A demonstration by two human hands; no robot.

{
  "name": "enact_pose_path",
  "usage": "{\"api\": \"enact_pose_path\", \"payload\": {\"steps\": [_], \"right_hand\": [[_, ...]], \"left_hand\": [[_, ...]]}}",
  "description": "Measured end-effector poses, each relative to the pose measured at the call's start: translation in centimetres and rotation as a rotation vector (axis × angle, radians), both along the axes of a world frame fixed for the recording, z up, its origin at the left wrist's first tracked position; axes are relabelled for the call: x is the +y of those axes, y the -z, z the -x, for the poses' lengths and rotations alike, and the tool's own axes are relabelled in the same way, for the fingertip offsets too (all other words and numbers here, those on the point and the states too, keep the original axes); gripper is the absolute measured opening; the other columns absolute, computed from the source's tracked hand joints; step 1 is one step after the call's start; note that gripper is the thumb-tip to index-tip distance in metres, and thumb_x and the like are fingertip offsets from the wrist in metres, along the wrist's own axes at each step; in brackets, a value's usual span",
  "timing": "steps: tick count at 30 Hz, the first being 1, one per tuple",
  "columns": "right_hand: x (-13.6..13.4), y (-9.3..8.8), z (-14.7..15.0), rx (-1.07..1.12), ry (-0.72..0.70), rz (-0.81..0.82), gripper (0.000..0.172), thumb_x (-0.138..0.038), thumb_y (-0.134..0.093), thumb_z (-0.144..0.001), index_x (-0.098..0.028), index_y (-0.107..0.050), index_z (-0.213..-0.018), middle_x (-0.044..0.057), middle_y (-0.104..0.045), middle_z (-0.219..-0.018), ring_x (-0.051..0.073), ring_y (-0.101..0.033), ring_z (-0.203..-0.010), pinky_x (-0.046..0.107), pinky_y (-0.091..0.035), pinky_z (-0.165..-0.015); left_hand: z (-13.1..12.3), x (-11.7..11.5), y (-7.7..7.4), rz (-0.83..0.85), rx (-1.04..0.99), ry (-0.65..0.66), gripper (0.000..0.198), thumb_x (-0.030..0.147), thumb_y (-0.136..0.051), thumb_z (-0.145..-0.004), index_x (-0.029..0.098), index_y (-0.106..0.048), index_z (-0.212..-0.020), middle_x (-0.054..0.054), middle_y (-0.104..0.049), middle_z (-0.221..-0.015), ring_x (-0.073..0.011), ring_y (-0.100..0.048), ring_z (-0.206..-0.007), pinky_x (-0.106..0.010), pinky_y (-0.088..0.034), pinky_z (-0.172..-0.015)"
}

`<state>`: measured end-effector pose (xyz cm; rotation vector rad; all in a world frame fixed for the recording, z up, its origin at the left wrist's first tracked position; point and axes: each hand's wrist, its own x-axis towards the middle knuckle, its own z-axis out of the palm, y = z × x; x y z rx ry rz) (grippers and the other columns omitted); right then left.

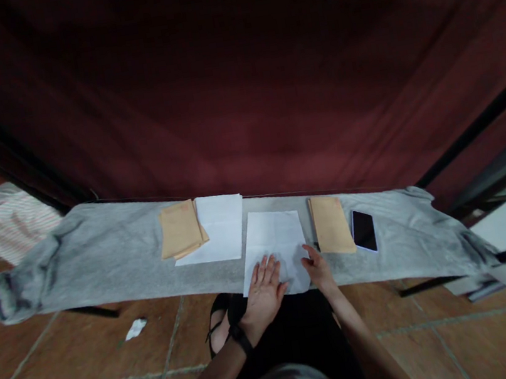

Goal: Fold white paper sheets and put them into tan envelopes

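Observation:
A white sheet of paper with faint crease lines lies on the grey cloth, its near edge at the cloth's front. My left hand, a dark band on its wrist, rests flat on the lower part of this sheet with fingers stretched out. At the sheet's right edge is my right hand, thumb and forefinger apart and slightly bent, seemingly touching the paper. Just beyond it lies a stack of brown envelopes. Left of the sheet, more white paper sits partly under another pile of brown envelopes.
The grey cloth covers a long narrow table against a dark red panel. A phone lies right of the envelopes. Dark metal bars stand at both sides. A crumpled white scrap is on the tiled floor.

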<state>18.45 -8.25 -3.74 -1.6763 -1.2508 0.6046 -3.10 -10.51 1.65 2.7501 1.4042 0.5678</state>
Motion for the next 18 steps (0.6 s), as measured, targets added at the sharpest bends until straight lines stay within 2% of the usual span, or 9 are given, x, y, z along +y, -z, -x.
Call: {"api": "enact_pose_path", "payload": {"steps": [3, 9, 11, 15, 18], "right_hand": [[0.8, -0.1, 0.4, -0.044, 0.050, -0.045, 0.043, -0.029, -0.052, -0.081, -0.019, -0.068, -0.119, 0.012, -0.073, -0.115, 0.024, -0.069, -0.097, 0.039, -0.056, -0.088], [2.1, 0.1, 0.3, -0.047, 0.096, -0.057, 0.038, -0.031, -0.049, -0.085, -0.016, -0.067, -0.115, 0.012, -0.074, -0.109, 0.024, -0.071, -0.096, 0.037, -0.057, -0.085], [2.3, 0.0, 0.1, -0.068, 0.099, -0.054, 0.038, -0.031, -0.048, -0.087, -0.015, -0.066, -0.116, 0.013, -0.073, -0.109, 0.024, -0.070, -0.097, 0.036, -0.057, -0.085], [2.2, -0.7, 0.3, -0.134, 0.089, -0.039, 0.037, -0.027, -0.046, -0.089, -0.014, -0.066, -0.118, 0.015, -0.070, -0.109, 0.025, -0.069, -0.097, 0.040, -0.056, -0.089], [1.4, -1.8, 0.7, -0.274, 0.076, -0.047, 0.039, -0.023, -0.045, -0.091, -0.014, -0.063, -0.125, 0.018, -0.064, -0.124, 0.027, -0.065, -0.110, 0.045, -0.051, -0.099]], "left_hand": [[0.9, 1.5, 0.5, 0.014, 0.059, -0.007, 0.057, 0.048, -0.045, -0.101, 0.016, -0.044, -0.149, -0.015, -0.041, -0.158, -0.0296, -0.034, -0.149, -0.052, -0.033, -0.119], [1.3, 2.5, 0.1, 0.044, 0.106, 0.180, 0.070, 0.057, -0.051, -0.096, 0.021, -0.037, -0.153, -0.013, -0.032, -0.163, -0.0281, -0.027, -0.152, -0.053, -0.024, -0.123], [1.2, 2.6, 0.0, 0.056, 0.117, 0.205, 0.066, 0.053, -0.052, -0.097, 0.022, -0.037, -0.153, -0.012, -0.032, -0.163, -0.0270, -0.027, -0.152, -0.053, -0.022, -0.123], [1.0, 3.2, 0.1, 0.073, 0.115, 0.159, 0.048, 0.039, -0.042, -0.103, 0.025, -0.044, -0.149, -0.008, -0.037, -0.161, -0.0236, -0.032, -0.150, -0.051, -0.023, -0.123], [1.0, 3.7, 0.2, 0.080, 0.111, 0.151, 0.046, 0.040, -0.040, -0.104, 0.027, -0.047, -0.147, -0.007, -0.040, -0.160, -0.0228, -0.034, -0.149, -0.050, -0.025, -0.123]]}}
